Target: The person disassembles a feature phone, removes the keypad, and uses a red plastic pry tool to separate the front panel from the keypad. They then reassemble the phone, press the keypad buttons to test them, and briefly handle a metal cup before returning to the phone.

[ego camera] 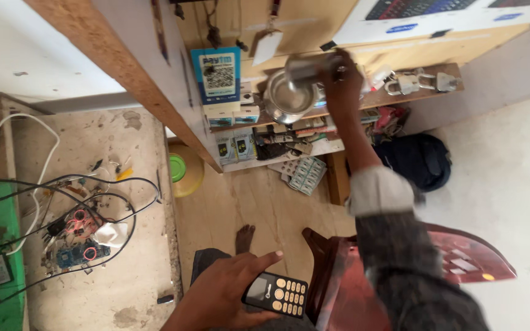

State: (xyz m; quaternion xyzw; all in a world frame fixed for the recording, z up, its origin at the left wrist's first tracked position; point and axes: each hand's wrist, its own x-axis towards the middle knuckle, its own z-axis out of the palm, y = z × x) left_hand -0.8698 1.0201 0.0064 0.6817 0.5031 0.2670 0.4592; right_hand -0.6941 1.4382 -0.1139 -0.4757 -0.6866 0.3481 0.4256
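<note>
Left hand (225, 297): black keypad phone (275, 295) being gripped low over the lap | Right hand (341, 83): steel cup (305, 69) being grasped at the wooden shelf (400, 95), above a steel bowl (286, 98) | Red chair (467, 257) being occupied.

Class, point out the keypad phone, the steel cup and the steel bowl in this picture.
Phone (277, 295), head view, on its keypad.
Cup (305, 68), head view, on its side wall.
Bowl (284, 99), head view, on its inner base.
</note>
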